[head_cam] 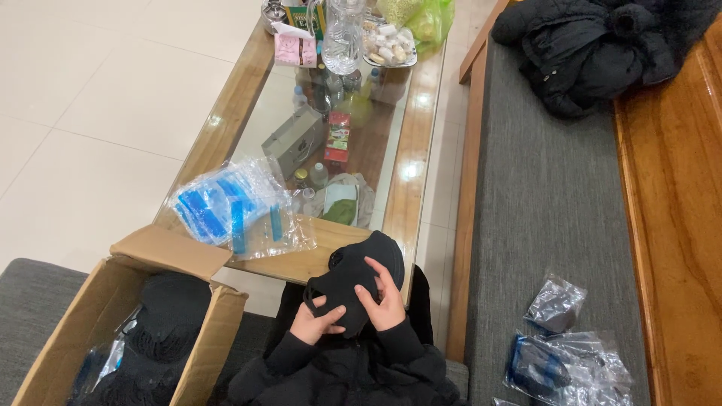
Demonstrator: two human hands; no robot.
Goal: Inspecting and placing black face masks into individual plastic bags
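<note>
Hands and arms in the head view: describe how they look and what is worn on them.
Both the left hand and the right hand are bare: no gloves, and no rings or watch that I can make out. Each arm wears a black long sleeve with a snug cuff ending at the wrist.

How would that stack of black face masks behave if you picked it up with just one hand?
Probably floppy: the black face masks are soft fabric, and both the left hand and the right hand support them. Likely light for their size. The layers may well slide apart, since nothing visibly binds them.
</note>
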